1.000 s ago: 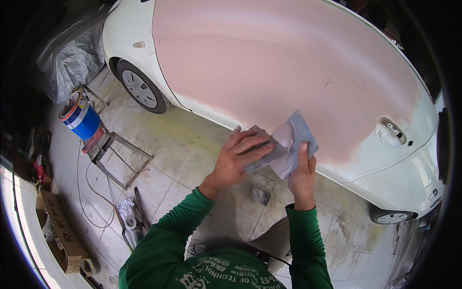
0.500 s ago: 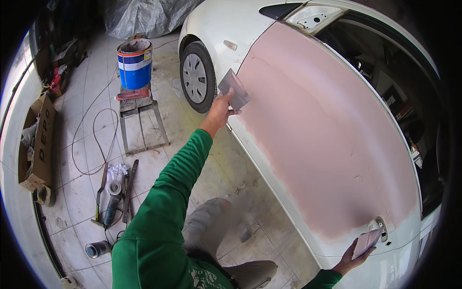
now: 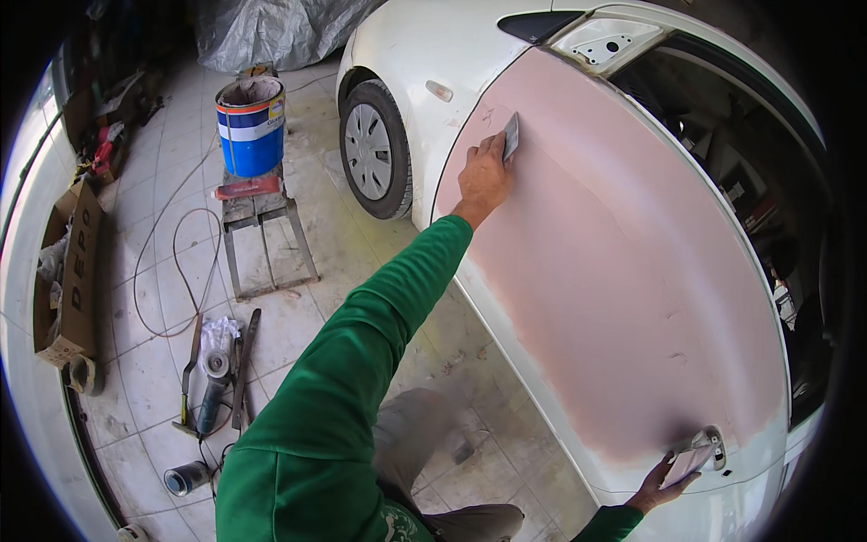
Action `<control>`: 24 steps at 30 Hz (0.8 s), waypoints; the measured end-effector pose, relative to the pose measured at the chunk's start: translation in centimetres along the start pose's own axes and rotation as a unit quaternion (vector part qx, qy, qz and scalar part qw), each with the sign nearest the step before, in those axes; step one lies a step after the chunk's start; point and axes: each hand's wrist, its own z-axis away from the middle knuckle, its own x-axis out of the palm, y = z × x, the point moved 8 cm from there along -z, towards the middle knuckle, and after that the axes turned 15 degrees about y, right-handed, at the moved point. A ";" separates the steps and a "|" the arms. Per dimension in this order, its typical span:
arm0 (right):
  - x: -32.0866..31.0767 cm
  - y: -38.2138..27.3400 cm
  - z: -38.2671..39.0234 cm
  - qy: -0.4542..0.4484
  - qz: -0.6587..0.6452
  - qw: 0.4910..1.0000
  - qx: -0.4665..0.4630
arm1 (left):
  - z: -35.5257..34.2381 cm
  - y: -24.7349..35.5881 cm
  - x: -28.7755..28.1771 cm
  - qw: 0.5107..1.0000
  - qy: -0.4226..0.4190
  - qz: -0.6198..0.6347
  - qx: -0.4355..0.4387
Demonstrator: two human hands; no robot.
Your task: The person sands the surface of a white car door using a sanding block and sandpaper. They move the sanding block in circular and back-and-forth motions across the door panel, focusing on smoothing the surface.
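Note:
My left hand (image 3: 485, 179) is closed around a thin grey filler spreader (image 3: 512, 135). The tool's edge is at the pink filler (image 3: 605, 271) covering a white car door, near the door's front upper part. Low at the right, my right hand (image 3: 657, 490) grips a flat spreader (image 3: 688, 465) with pink filler on its face, close to the door handle opening (image 3: 713, 444). A few small ridges and marks show in the pink surface. The fingertips of both hands are partly hidden.
An open blue-and-white can (image 3: 252, 135) and a red tube (image 3: 247, 188) stand on a metal stool (image 3: 262, 226). On the tiled floor lie an angle grinder (image 3: 214, 384), a hammer, a cable and a dark can (image 3: 186, 478). A cardboard box (image 3: 77, 271) is at far left.
My left hand has swung right and up from beside the door's front edge onto the filled surface, turning its spreader edge-on. My right hand has barely moved.

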 end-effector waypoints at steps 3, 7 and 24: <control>0.1 -0.7 0.1 0.015 0.009 1.000 -0.013 | -1.1 -2.5 -0.8 0.997 -0.041 0.059 0.028; -0.4 0.1 -0.6 0.012 0.012 1.000 -0.008 | -6.0 -4.7 -1.7 0.999 0.019 0.032 -0.019; 0.1 -0.6 -0.4 -0.001 0.038 0.999 -0.036 | -6.1 -4.5 0.3 0.998 -0.006 -0.046 -0.034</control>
